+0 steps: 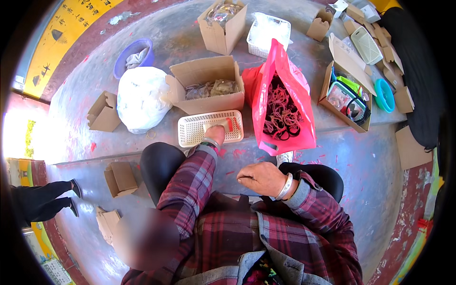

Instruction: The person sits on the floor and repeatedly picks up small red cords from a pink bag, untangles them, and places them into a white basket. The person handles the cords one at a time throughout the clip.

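Observation:
My left hand (216, 133) reaches down into a shallow white plastic basket (186, 136). A small pale card with a red part (230, 124) shows at both sides of its fingers, which are closed on it and partly hidden. Above my lap, my right hand (266, 178) is curled with thumb and fingers together; whatever it may hold is hidden. Right of the basket stands an open pink plastic bag (304, 124) full of tangled pink and dark cords (282, 111). Just behind the basket, an open cardboard box (216, 102) contains clear packets (223, 87).
A stuffed white bag (142, 99) and a purple basin (118, 61) are at the left. Farther back stand another box (221, 38) and a white basket (259, 49). To the right sits a box of mixed goods (327, 90). A person's legs (47, 202) show at far left.

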The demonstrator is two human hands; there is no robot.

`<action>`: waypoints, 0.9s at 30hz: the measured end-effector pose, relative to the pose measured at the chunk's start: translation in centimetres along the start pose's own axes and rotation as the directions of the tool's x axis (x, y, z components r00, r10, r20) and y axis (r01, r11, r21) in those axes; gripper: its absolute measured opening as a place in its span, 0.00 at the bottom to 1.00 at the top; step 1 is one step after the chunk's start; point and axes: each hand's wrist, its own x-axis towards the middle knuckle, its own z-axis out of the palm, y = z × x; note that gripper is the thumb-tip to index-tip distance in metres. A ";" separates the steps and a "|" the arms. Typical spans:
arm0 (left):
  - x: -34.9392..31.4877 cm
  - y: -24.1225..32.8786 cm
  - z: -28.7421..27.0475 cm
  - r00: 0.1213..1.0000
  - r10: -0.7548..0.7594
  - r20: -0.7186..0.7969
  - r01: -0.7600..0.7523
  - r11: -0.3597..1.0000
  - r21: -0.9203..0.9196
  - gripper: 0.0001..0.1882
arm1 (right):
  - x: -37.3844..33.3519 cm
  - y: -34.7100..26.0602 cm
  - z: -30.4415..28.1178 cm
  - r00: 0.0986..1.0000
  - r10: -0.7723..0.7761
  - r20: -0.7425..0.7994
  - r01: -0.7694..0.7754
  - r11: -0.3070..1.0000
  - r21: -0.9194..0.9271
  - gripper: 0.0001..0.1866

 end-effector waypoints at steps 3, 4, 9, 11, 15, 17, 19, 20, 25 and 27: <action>-0.3 0.4 -0.1 1.000 -0.007 -0.011 0.007 1.000 -0.002 0.13 | -0.1 0.1 0.0 1.000 -0.013 -0.006 0.013 1.000 -0.003 0.11; -0.4 0.6 0.0 1.000 -0.008 -0.001 0.008 1.000 0.001 0.13 | -0.2 0.1 0.1 1.000 -0.014 -0.008 0.014 1.000 0.000 0.11; -0.2 0.4 0.2 1.000 0.005 -0.012 -0.005 1.000 0.000 0.12 | -0.2 0.0 0.0 1.000 -0.020 -0.010 0.020 1.000 -0.004 0.11; -0.1 0.3 0.2 0.999 0.024 -0.023 -0.024 1.000 -0.008 0.11 | -0.3 0.1 0.1 1.000 -0.022 -0.016 0.022 1.000 -0.008 0.11; 0.2 0.0 0.8 1.000 0.018 -0.019 -0.018 1.000 -0.007 0.12 | -0.2 0.3 0.3 1.000 -0.003 -0.014 0.002 0.999 -0.036 0.12; 0.2 0.0 0.6 1.000 0.010 0.003 -0.010 1.000 -0.002 0.12 | -0.1 0.8 0.4 1.000 -0.004 -0.022 0.003 0.999 -0.054 0.12; 0.3 -0.4 0.7 1.000 -0.001 0.027 0.001 1.000 -0.006 0.13 | 0.1 0.9 0.5 1.000 -0.009 -0.021 0.008 0.999 -0.049 0.12; 0.4 -0.7 0.8 0.999 -0.007 0.039 0.007 1.000 -0.008 0.13 | 0.2 0.9 0.5 1.000 -0.012 -0.021 0.011 0.999 -0.047 0.12; 0.5 -0.8 0.9 1.000 0.001 0.000 -0.001 1.000 0.007 0.13 | 0.4 1.1 0.7 1.000 -0.016 -0.018 0.014 0.997 -0.076 0.12; 0.3 -0.5 0.9 0.999 0.004 -0.035 -0.003 1.000 0.029 0.13 | 0.6 1.2 0.9 1.000 -0.012 -0.017 0.010 0.996 -0.091 0.13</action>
